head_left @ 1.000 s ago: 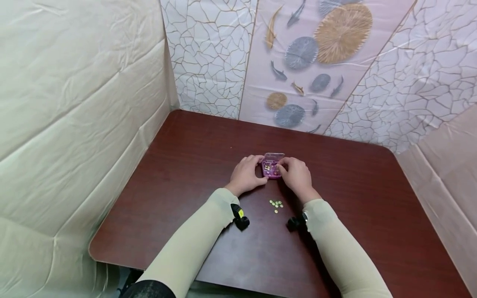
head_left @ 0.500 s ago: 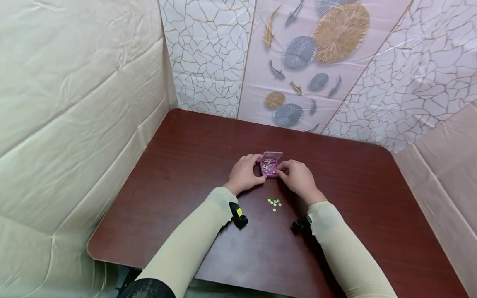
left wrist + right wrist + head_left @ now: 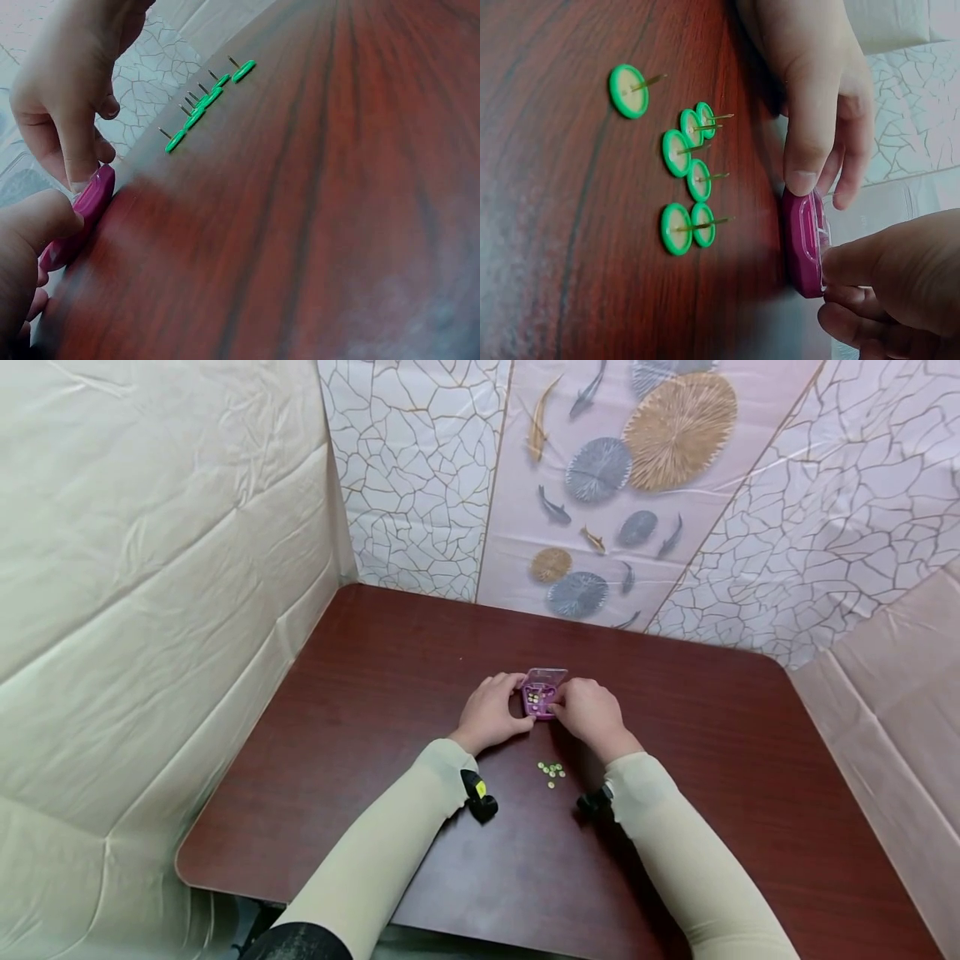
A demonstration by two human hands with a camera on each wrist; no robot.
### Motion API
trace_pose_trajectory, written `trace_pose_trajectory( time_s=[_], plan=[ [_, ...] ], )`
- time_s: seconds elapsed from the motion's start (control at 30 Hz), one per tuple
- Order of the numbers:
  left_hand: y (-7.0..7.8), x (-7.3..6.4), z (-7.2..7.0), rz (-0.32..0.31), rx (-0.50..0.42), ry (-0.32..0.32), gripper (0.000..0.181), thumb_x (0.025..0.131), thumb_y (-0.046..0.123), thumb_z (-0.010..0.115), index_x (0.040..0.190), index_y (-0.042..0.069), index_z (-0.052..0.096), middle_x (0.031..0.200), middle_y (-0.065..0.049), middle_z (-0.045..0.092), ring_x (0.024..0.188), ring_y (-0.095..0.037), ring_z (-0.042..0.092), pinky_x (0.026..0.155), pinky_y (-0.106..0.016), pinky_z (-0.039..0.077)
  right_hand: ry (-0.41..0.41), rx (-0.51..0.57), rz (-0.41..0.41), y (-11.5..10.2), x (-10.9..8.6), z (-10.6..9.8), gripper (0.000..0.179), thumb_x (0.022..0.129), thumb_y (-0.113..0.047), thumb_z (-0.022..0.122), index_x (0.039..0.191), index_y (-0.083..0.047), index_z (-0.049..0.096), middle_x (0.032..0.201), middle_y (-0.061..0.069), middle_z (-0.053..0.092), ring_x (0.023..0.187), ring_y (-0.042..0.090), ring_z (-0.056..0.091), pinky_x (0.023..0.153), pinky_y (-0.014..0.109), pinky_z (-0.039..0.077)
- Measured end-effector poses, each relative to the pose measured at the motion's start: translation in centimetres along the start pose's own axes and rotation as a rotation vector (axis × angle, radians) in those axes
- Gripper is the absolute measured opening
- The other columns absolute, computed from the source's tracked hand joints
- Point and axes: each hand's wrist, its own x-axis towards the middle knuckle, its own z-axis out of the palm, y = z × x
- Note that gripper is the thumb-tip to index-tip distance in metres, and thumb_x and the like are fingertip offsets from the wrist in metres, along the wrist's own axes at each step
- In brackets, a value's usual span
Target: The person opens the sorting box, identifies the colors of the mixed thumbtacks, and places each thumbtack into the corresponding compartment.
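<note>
A small purple case (image 3: 539, 717) with compartments stands on the table, its clear lid (image 3: 546, 676) raised at the back. Inside lie small light-coloured pieces, too small to make out in the head view. My left hand (image 3: 491, 714) grips the case's left side, thumb at the front edge and fingers towards the back. From the right, my right hand (image 3: 592, 714) reaches into the case; its fingertips are partly hidden there, and whether they pinch anything does not show. Nearer me lie several green-rimmed thumbtacks (image 3: 676, 153), points up.
The brown table (image 3: 390, 710) carries the case and the tacks, whose points stick up between my forearms. Behind the table hangs a patterned cloth (image 3: 420, 485); a plain pale cloth (image 3: 165, 610) covers the left side.
My right hand drew back to the right edge of the case half a second ago and now reaches further in. The left hand keeps its grip, and the tacks on the table look unmoved.
</note>
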Motion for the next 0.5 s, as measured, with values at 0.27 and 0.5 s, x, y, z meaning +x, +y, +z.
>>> trace_pose_trajectory(
  time_s=[0.27,0.5],
  plan=[
    [-0.02,-0.03,-0.06,0.003,-0.002,0.007,0.080,0.088,0.046,0.087,0.157,0.018,0.057,0.143,0.003,0.064,0.132,-0.020,0.057,0.114,-0.039,0.048,-0.003,-0.012,-0.001,-0.07,0.30,0.07,0.014,0.099,-0.024,0.083,0.096,-0.010,0.085,0.090,0.008,0.079,0.078,0.030,0.071,0.072,0.055,0.061],
    [-0.03,-0.03,-0.21,0.017,-0.008,0.011,0.080,0.089,0.045,0.087,0.157,0.017,0.057,0.142,0.003,0.064,0.131,-0.020,0.058,0.113,-0.040,0.048,0.023,0.105,0.051,0.24,0.38,-0.54,0.016,0.102,-0.025,0.078,0.100,-0.010,0.085,0.091,0.007,0.077,0.076,0.027,0.067,0.069,0.049,0.057]
  ],
)
